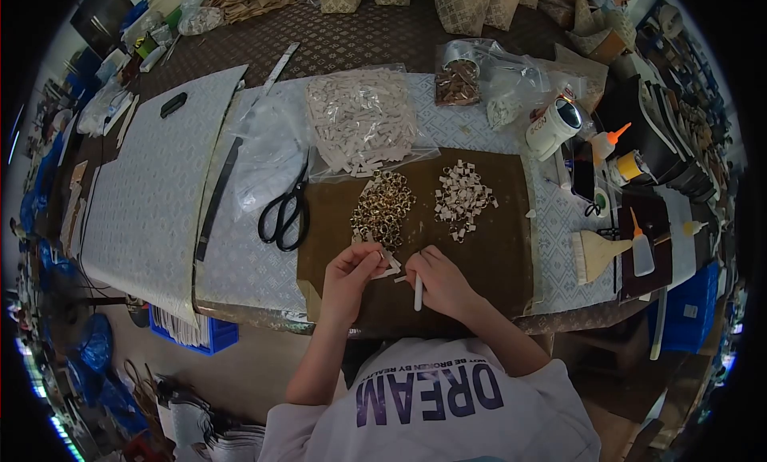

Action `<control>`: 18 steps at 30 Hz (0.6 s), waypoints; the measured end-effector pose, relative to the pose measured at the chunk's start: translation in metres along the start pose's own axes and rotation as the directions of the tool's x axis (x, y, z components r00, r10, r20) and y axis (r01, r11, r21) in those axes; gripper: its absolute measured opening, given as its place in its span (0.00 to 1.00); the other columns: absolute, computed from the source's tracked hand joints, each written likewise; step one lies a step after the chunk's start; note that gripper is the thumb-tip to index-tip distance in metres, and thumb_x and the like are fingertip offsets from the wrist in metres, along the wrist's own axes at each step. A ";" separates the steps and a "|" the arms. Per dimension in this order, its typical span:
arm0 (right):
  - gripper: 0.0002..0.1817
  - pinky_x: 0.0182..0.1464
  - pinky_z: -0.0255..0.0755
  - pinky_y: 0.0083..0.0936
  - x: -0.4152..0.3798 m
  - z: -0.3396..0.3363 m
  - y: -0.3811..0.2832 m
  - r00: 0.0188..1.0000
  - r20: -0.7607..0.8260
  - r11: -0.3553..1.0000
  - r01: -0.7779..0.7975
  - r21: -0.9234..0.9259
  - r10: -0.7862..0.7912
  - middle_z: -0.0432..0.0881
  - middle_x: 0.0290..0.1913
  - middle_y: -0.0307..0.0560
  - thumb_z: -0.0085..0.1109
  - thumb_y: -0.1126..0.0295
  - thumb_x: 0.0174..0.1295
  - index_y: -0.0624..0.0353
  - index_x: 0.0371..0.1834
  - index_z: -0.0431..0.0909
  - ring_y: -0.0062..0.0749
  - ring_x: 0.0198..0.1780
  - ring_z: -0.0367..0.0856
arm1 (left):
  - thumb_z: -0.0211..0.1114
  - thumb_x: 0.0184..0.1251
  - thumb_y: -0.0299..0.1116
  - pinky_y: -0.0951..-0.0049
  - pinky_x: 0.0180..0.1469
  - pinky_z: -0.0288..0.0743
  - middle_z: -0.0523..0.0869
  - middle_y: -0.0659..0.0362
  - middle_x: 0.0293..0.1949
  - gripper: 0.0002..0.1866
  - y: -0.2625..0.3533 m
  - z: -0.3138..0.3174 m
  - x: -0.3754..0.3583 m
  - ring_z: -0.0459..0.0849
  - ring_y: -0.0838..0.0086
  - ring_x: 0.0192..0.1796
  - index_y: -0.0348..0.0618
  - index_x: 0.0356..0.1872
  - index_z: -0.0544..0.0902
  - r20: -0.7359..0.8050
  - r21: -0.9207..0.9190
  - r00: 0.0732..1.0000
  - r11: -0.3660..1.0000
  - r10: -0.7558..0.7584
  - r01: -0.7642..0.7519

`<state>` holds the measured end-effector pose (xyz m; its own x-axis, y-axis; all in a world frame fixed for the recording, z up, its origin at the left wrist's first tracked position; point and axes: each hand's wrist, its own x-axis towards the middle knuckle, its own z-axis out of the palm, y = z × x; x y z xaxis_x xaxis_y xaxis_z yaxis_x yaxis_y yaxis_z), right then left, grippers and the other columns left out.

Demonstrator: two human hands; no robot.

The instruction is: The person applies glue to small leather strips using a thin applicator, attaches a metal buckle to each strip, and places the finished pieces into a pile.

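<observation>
My left hand [351,272] is closed in a pinch on a small white strip [391,265] at the near side of the brown mat [495,262]. Just right of it, my right hand [439,280] is closed around a slim white stick [418,293] that points down toward me. The fingertips of both hands are close together but apart. Beyond my left hand lies a heap of small gold metal rings [382,206]. Farther right on the mat is a looser pile of small white pieces [463,197], some with metallic glints. Whether a ring sits on the held strip is too small to tell.
A clear bag of white strips [361,118] lies behind the mat. Black scissors [284,218] and a long metal ruler [280,67] are to the left. On the right are a white can [547,130], a wide brush [598,254] and a glue bottle [641,250].
</observation>
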<state>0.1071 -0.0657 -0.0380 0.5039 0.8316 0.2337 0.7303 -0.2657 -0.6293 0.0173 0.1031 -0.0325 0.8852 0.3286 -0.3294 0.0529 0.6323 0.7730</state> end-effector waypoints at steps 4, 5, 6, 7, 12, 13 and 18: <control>0.12 0.37 0.71 0.24 -0.007 -0.007 0.001 0.968 0.034 0.877 -0.241 0.417 0.250 0.74 0.30 0.43 0.59 0.83 0.48 0.59 0.29 0.65 0.29 0.35 0.75 | 0.59 0.65 0.24 0.79 0.43 0.76 0.83 0.60 0.38 0.08 -0.005 0.003 -0.004 0.82 0.78 0.38 0.37 0.44 0.80 0.011 0.058 1.000 0.998 0.011 -0.012; 0.13 0.37 0.71 0.22 -0.009 -0.008 0.003 0.951 -0.005 0.797 -0.255 0.547 0.308 0.75 0.31 0.42 0.60 0.83 0.49 0.60 0.30 0.65 0.25 0.35 0.76 | 0.59 0.65 0.24 0.79 0.43 0.76 0.83 0.60 0.38 0.08 -0.007 0.003 -0.005 0.82 0.78 0.39 0.37 0.44 0.80 0.029 0.076 1.000 0.997 0.000 -0.002; 0.13 0.37 0.72 0.20 -0.011 -0.008 0.004 0.928 -0.035 0.700 -0.255 0.667 0.371 0.75 0.32 0.41 0.61 0.83 0.50 0.60 0.30 0.64 0.21 0.35 0.76 | 0.59 0.65 0.24 0.80 0.43 0.76 0.83 0.60 0.38 0.08 -0.008 0.003 -0.006 0.82 0.77 0.39 0.37 0.44 0.80 0.049 0.095 0.999 0.995 -0.014 0.009; 0.14 0.38 0.72 0.15 -0.009 -0.014 0.004 0.916 -0.059 0.661 -0.241 0.711 0.398 0.76 0.33 0.40 0.62 0.83 0.53 0.60 0.30 0.63 0.15 0.35 0.75 | 0.59 0.65 0.24 0.80 0.43 0.76 0.83 0.59 0.38 0.08 -0.009 0.004 -0.006 0.82 0.77 0.39 0.37 0.44 0.80 0.069 0.115 0.997 0.993 -0.029 0.021; 0.14 0.37 0.72 0.16 -0.007 -0.032 -0.002 0.874 -0.044 0.538 -0.258 0.802 0.484 0.75 0.33 0.42 0.59 0.85 0.55 0.59 0.29 0.62 0.18 0.36 0.75 | 0.58 0.65 0.24 0.79 0.43 0.77 0.83 0.59 0.38 0.09 -0.013 0.023 -0.008 0.83 0.76 0.40 0.36 0.45 0.79 0.111 0.089 0.992 0.994 -0.066 0.056; 0.14 0.36 0.72 0.16 -0.008 -0.034 -0.001 0.872 -0.013 0.524 -0.282 0.803 0.490 0.75 0.34 0.43 0.57 0.86 0.56 0.58 0.29 0.61 0.18 0.36 0.75 | 0.58 0.66 0.24 0.79 0.44 0.77 0.83 0.58 0.38 0.09 -0.014 0.026 -0.007 0.83 0.76 0.40 0.36 0.45 0.79 0.117 0.072 0.991 0.996 -0.066 0.058; 0.13 0.40 0.72 0.15 -0.016 -0.033 0.002 0.894 -0.075 0.546 -0.201 0.813 0.441 0.76 0.35 0.43 0.58 0.85 0.56 0.59 0.29 0.63 0.18 0.38 0.75 | 0.57 0.66 0.24 0.78 0.44 0.78 0.83 0.57 0.39 0.10 -0.013 0.041 -0.009 0.83 0.75 0.41 0.35 0.46 0.79 0.150 0.038 0.984 0.995 -0.098 0.093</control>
<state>0.1163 -0.0956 -0.0186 0.8076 0.5896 -0.0128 -0.0775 0.0846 -0.9934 0.0279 0.0630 -0.0172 0.9352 0.1559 -0.3181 0.1527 0.6327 0.7592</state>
